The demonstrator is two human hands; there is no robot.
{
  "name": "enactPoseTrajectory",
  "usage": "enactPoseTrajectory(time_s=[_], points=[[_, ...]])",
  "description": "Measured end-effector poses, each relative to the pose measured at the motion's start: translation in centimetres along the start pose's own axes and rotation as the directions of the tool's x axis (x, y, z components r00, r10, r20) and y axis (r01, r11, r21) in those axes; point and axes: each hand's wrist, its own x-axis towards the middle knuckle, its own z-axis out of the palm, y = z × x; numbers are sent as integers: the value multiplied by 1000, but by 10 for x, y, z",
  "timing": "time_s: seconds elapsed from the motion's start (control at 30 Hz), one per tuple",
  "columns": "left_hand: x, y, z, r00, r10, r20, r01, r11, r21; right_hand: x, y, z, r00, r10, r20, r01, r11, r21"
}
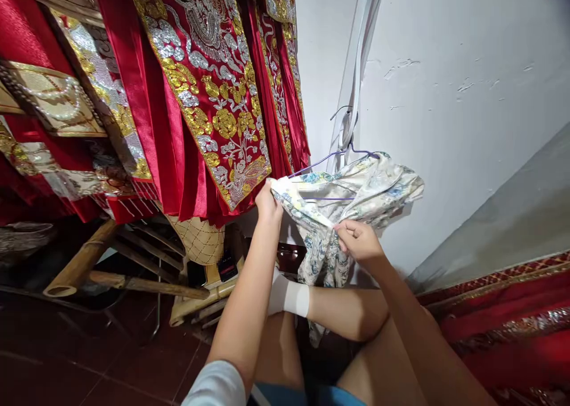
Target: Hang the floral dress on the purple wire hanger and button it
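Observation:
A white floral garment [383, 189] with blue and yellow print hangs on a thin purple hanger [318, 162]. The hanger's hook sits by a pale strap [356, 91] against the wall. My left hand [268, 203] is closed on the garment's left shoulder edge, beside the hanger's left end. My right hand [358, 240] pinches the cloth at the front, near the middle of the neckline. The lower part of the garment falls in folds between my hands and down past my legs.
Red embroidered garments [231, 109] with gold and silver sequins hang at the left. Below them stand bamboo poles [146, 284] and a bamboo seat [178, 311]. A white wall [445, 67] rises ahead. Red fabric [512, 329] lies at the lower right.

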Motion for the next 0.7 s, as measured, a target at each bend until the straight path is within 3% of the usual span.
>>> enactPoseTrajectory(time_s=[0.1,0.2,0.37,0.5,0.6,0.63,0.7], points=[[2,-24,-14,992,-125,-10,125,992,-23,-10,4,9,998,70,2,-70,996,62],[-11,-47,-31,983,-184,-16,183,981,-67,-22,14,9,991,132,-17,-130,988,85],[-57,-84,-62,976,-210,47,214,970,-111,-50,45,-1,977,181,-115,-168,979,115],[-98,-94,-69,955,-239,174,260,960,-108,-76,78,-6,954,275,-117,-254,953,163],[-130,-81,-58,892,-280,354,330,940,-89,-82,89,-14,941,338,-33,-334,938,92],[-141,-74,-53,851,-282,442,347,935,-72,-80,89,-19,942,332,-47,-329,942,56],[-165,-61,-43,730,-266,629,349,937,-9,-73,82,-29,953,283,-108,-282,959,23]])
